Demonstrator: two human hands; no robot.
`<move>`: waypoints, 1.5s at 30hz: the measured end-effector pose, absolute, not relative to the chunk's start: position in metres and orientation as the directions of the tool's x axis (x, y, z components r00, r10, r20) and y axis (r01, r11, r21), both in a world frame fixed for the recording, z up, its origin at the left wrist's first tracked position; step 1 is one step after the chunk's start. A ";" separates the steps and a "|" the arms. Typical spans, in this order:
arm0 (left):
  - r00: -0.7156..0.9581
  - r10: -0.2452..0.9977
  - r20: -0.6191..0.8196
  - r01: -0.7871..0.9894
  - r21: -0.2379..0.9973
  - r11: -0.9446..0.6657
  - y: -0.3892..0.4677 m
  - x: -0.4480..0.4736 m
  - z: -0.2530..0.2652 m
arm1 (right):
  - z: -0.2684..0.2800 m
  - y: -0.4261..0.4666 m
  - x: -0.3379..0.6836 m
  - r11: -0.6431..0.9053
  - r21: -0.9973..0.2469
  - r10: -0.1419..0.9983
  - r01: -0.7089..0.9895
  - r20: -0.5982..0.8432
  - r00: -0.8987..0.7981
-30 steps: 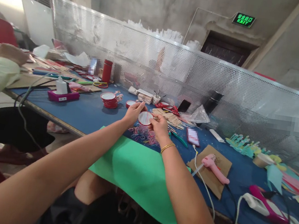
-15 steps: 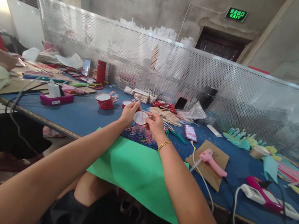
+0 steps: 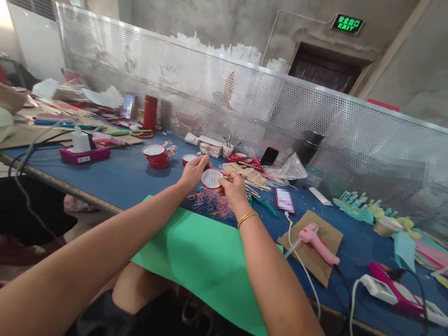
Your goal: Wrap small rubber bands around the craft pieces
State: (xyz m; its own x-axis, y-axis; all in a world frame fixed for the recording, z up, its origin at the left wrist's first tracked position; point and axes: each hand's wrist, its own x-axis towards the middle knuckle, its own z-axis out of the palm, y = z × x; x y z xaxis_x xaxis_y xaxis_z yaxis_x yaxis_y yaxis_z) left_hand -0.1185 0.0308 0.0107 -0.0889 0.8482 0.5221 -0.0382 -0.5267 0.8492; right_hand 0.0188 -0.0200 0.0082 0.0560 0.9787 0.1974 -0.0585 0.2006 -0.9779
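Observation:
Between my two hands is a small round white disc with a red rim (image 3: pixel 211 178), its face tilted up at me and crossed by thin reddish lines. My left hand (image 3: pixel 195 169) grips the disc's left edge, fingers closed. On the opposite edge my right hand (image 3: pixel 233 187), with a gold bracelet at the wrist, pinches it between thumb and fingers. Just below lies a loose heap of coloured rubber bands (image 3: pixel 214 203). A stack of similar red-rimmed discs (image 3: pixel 156 156) stands to the left, and another red-rimmed disc (image 3: pixel 187 159) is partly behind my left hand.
Green sheet (image 3: pixel 202 265) hangs over the table's front edge. Wooden sticks (image 3: pixel 250 175) and teal-handled pliers (image 3: pixel 266 205) lie right of my hands. A pink glue gun (image 3: pixel 317 242) rests on cardboard. Power strips (image 3: pixel 84 155) and cables flank both sides. A co-worker's hand (image 3: pixel 3 95) is at left.
Both hands keep hold of the disc in nearly the same place. The disc has turned slightly, and its reddish lines show more clearly. The view has shifted a little.

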 end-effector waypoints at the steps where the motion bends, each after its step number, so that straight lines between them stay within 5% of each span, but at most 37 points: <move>1: -0.076 0.858 0.509 -0.047 0.857 -0.513 0.031 -0.118 0.010 | 0.009 -0.019 0.020 0.190 -0.979 0.980 -0.073 0.185 0.069; 6: 0.062 0.872 0.485 -0.035 0.874 -0.484 0.031 -0.121 0.006 | 0.013 -0.013 0.032 0.171 -0.971 0.974 -0.168 0.141 0.177; 13: 0.264 0.723 0.639 0.145 0.715 -0.684 0.026 -0.121 0.001 | 0.019 -0.010 0.042 0.100 -0.940 0.964 -0.325 0.011 0.265; 19: 0.252 0.526 0.813 0.390 0.412 -0.824 0.020 -0.124 0.007 | 0.017 -0.010 0.041 0.039 -0.910 0.975 -0.412 -0.055 0.213; 26: 0.345 0.327 0.880 0.417 0.169 -0.893 0.020 -0.125 0.014 | 0.020 -0.014 0.038 -0.095 -0.928 0.985 -0.360 -0.140 0.102; 45: 0.356 0.331 0.874 0.460 0.144 -0.876 0.016 -0.124 0.016 | 0.023 -0.014 0.038 -0.079 -0.926 0.975 -0.370 -0.149 0.164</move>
